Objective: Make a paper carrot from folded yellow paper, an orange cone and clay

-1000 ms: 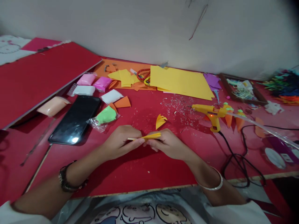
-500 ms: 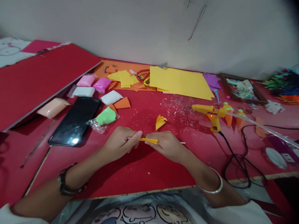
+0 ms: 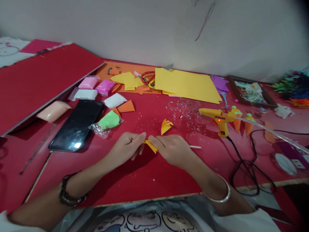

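Observation:
A small folded yellow paper piece (image 3: 151, 146) with a fringed edge is between my two hands above the red table. My left hand (image 3: 129, 146) pinches its left end with thumb and fingers. Curled around its right side are the fingers of my right hand (image 3: 170, 148). A thin white stick (image 3: 195, 147) sticks out to the right from behind my right hand; its other part is hidden. Just beyond my hands lies another cut yellow paper piece (image 3: 166, 126) with a jagged edge.
A yellow glue gun (image 3: 217, 117) with its red light on lies right, its black cable (image 3: 251, 170) looped nearby. At left are a black phone (image 3: 77, 124) and bagged clay, including green clay (image 3: 109, 120). Yellow sheets (image 3: 185, 85), scissors (image 3: 147, 77) and a tray (image 3: 270, 102) are farther back.
The yellow paper between my hands has tilted, its fringed end now lower and nearer me. My right hand has turned slightly, and more of the white stick shows at its right.

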Demonstrator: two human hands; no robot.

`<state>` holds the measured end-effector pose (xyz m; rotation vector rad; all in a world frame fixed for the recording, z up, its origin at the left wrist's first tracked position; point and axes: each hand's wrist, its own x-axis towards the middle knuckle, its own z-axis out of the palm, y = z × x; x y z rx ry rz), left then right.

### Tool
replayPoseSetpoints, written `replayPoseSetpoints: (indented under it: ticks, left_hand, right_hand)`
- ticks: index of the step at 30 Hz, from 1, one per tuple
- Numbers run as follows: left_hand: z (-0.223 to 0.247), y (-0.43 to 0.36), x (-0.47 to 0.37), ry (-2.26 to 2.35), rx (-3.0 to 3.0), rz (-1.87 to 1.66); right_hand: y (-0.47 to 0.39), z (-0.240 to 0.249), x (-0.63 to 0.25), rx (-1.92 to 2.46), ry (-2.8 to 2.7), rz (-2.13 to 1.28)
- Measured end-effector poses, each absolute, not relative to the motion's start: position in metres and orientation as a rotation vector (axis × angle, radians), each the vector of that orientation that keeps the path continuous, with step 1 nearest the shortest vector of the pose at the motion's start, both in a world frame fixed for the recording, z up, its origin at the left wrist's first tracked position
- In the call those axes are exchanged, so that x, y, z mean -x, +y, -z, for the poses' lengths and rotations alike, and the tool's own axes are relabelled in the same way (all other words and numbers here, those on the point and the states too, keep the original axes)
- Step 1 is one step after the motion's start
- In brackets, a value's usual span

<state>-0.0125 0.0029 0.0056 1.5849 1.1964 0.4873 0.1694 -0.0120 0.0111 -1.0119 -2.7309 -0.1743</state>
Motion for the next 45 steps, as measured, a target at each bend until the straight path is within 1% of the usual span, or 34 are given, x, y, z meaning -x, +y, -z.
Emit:
replayPoseSetpoints:
  ticks: [2,5,7,8,10,14,17,21,24,26,28,31,33,35,37,39,42,45]
  left_hand:
    - [-0.006,0.005,0.015,1.167,-1.799,-0.554]
    - [-0.009,0.011,0.020,0.970,-2.241,-0.679]
    - [-0.010,0.014,0.023,0.818,-2.440,-0.717]
    - [-0.011,0.015,0.024,0.779,-2.488,-0.720]
    - [-0.011,0.016,0.025,0.785,-2.489,-0.712]
    - [-0.012,0.012,0.021,0.915,-2.239,-0.646]
    - [-0.012,0.007,0.015,1.032,-1.856,-0.567]
    - [-0.010,0.002,0.010,1.062,-1.270,-0.428]
    - [-0.011,0.001,0.009,1.046,-1.165,-0.396]
    - [-0.012,0.001,0.010,1.091,-1.391,-0.448]
    - [-0.013,0.004,0.014,1.117,-1.783,-0.534]
    - [-0.012,0.011,0.023,0.970,-2.365,-0.604]
    - [-0.010,0.016,0.028,0.851,-2.581,-0.601]
    - [-0.010,0.018,0.030,0.835,-2.615,-0.605]
    - [-0.012,0.016,0.028,0.889,-2.480,-0.605]
    - [-0.016,0.012,0.025,0.973,-2.234,-0.587]
    - [-0.019,0.005,0.018,1.109,-1.795,-0.528]
    - [-0.016,0.002,0.013,1.148,-1.374,-0.469]
  right_hand:
    - [-0.010,-0.014,-0.170,1.094,-2.733,-0.087]
    - [-0.007,-0.020,-0.172,1.123,-2.674,-0.525]
    - [-0.006,-0.022,-0.173,1.089,-2.624,-0.727]
    - [-0.006,-0.022,-0.173,1.073,-2.603,-0.767]
    - [-0.007,-0.019,-0.173,1.055,-2.575,-0.684]
    - [-0.010,-0.010,-0.175,1.029,-2.635,-0.151]
    - [-0.010,-0.011,-0.177,0.965,-2.714,0.227]
    - [-0.009,-0.016,-0.177,0.875,-2.689,0.494]
    - [-0.009,-0.016,-0.176,0.877,-2.664,0.509]
    - [-0.008,-0.013,-0.175,0.918,-2.664,0.384]
    - [-0.007,-0.011,-0.174,0.997,-2.655,0.140]
    - [-0.005,-0.013,-0.173,1.101,-2.627,-0.347]
    - [-0.005,-0.014,-0.172,1.105,-2.610,-0.594]
    - [-0.004,-0.014,-0.173,1.102,-2.594,-0.678]
    - [-0.004,-0.012,-0.173,1.105,-2.564,-0.611]
    - [-0.005,-0.009,-0.174,1.073,-2.559,-0.469]
    - [-0.006,-0.008,-0.175,1.003,-2.625,-0.140]
    - [-0.008,-0.012,-0.176,0.950,-2.659,0.247]
